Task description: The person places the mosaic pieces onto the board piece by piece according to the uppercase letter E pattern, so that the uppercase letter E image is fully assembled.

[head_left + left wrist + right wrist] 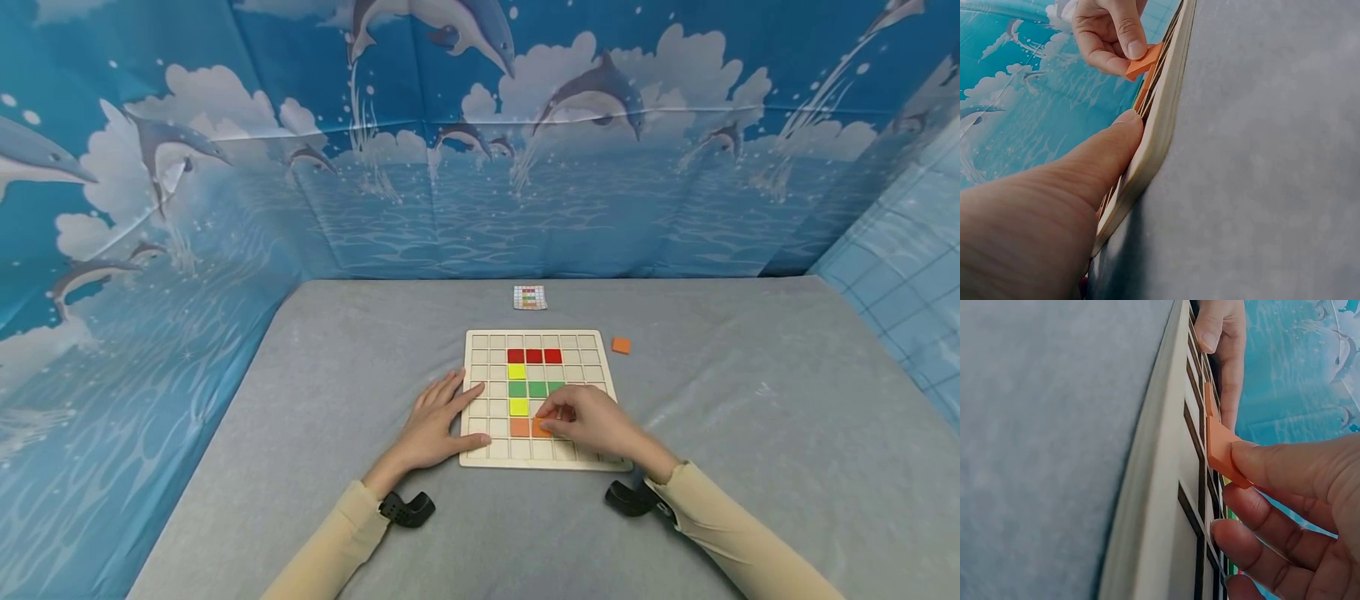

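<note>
A wooden grid board (480, 460) lies on the grey table with coloured square tiles in its cells. Red tiles (534, 356) form a row near the top; yellow tiles (518, 407) and green tiles (537, 389) sit below. One orange tile (520, 427) lies in a lower cell. Just right of it, my right hand (588, 418) pinches another orange tile (1225, 450) between thumb and fingers, tilted at the board's surface. My left hand (433, 425) rests on the board's left edge, fingers extended, its thumb (1116, 144) on the lower left part.
A loose orange tile (621, 345) lies on the table right of the board. Behind the board is a small card (530, 297) with a coloured grid pattern. Dolphin-print curtains (450, 208) stand around the grey table (360, 333).
</note>
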A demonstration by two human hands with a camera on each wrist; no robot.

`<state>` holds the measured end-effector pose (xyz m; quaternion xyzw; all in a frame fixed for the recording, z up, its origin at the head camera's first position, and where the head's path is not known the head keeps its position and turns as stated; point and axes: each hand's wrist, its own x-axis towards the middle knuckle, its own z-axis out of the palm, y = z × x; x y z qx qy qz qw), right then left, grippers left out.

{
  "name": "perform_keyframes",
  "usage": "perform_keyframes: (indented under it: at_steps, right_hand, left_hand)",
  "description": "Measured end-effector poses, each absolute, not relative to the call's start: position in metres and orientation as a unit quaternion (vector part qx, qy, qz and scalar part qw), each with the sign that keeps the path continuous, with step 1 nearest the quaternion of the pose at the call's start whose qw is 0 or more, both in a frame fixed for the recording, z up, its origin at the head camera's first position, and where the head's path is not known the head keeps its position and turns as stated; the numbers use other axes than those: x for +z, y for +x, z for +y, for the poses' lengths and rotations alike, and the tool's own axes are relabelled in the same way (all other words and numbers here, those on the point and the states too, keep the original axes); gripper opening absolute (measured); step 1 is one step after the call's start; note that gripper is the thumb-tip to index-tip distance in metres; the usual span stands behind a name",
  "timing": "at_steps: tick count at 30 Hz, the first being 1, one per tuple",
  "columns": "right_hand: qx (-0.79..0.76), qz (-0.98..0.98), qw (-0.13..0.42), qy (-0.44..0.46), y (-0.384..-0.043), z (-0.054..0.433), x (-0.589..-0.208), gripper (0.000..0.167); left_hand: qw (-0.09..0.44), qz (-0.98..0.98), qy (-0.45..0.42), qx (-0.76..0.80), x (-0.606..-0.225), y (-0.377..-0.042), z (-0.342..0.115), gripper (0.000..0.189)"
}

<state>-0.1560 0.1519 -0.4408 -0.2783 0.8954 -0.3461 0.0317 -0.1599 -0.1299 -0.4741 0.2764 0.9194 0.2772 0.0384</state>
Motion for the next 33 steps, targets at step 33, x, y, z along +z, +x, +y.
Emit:
perform_keyframes:
  at_steps: [33]
  right_hand:
    - [-0.289, 0.918, -0.012, -0.273, -0.1499, 0.1492, -0.438, 0.017]
  left_hand:
    - [0.036, 0.919, 0.277, 0.279, -0.4742, -0.1601, -0.13, 0.078]
